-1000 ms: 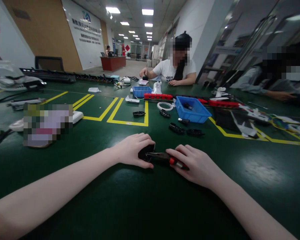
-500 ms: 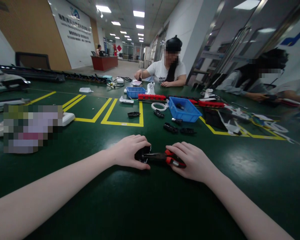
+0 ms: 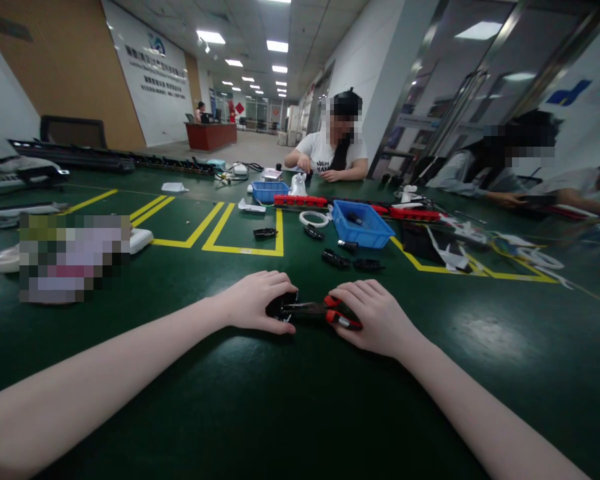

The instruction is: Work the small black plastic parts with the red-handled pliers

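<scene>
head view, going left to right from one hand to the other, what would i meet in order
Left hand → black part in its grasp → red-handled pliers, tip pointing left at that part → right hand around the handles.

The green table (image 3: 300,407) carries blue bins (image 3: 363,235), black parts (image 3: 336,259), a white ring (image 3: 302,220) and yellow tape (image 3: 267,253).

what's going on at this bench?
A person's left hand holds a black part low over the green table, while the right hand holds red-handled pliers, tips at that part. Whether they grip it is unclear. Similar black pieces lie beyond, near a blue bin.
</scene>
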{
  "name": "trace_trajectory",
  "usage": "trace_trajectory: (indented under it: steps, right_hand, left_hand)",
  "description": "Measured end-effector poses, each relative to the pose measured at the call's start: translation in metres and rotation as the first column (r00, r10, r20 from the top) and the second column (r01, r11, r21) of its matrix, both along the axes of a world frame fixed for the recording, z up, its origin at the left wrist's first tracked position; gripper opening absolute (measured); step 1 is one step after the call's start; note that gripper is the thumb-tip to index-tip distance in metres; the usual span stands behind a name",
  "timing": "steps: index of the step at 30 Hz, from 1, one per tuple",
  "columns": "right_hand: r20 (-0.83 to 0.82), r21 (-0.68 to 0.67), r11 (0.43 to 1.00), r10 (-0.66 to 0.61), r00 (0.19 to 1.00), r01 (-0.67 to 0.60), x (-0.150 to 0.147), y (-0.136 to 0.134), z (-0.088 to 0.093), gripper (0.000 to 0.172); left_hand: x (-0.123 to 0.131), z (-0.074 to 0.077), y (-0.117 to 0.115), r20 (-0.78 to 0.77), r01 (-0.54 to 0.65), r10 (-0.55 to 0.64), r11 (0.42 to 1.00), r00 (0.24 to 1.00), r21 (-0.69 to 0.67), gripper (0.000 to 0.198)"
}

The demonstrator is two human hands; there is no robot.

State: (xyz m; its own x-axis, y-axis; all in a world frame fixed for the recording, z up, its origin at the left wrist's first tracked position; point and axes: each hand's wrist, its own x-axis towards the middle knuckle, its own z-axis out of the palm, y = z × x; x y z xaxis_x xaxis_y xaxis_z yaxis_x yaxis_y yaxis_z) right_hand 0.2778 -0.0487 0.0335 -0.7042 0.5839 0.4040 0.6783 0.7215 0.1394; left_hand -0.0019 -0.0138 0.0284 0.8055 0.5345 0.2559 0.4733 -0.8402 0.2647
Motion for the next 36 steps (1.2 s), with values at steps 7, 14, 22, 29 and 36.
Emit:
trace_trajectory:
  steps: [7,14,22,29,36]
  right_hand:
    - [-0.019,0.106,0.994,-0.007,1.000,0.009,0.000,-0.002,0.000,0.032]
    - [-0.009,0.115,0.991,-0.063,0.998,0.064,-0.002,-0.006,0.001,0.031]
    - [-0.101,-0.294,0.955,-0.080,0.992,0.047,0.002,0.002,0.006,0.033]
    - [-0.113,-0.362,0.932,-0.081,0.990,0.035,0.006,0.003,0.000,0.048]
    - [-0.169,-0.243,0.969,-0.092,0.981,0.049,0.019,0.006,0.022,0.056]
  left_hand:
    - [0.001,-0.002,0.002,0.012,0.015,-0.015,1.000,1.000,0.018,0.064]
    - [0.000,-0.003,0.003,0.013,0.002,-0.002,0.999,1.000,0.032,0.063]
    - [0.001,-0.002,0.002,-0.004,-0.004,0.005,0.999,1.000,0.036,0.060]
    - [0.002,-0.002,0.001,0.006,-0.015,0.015,0.999,1.000,0.046,0.061]
    - [0.002,0.000,0.001,-0.002,-0.017,0.017,0.998,1.000,0.055,0.064]
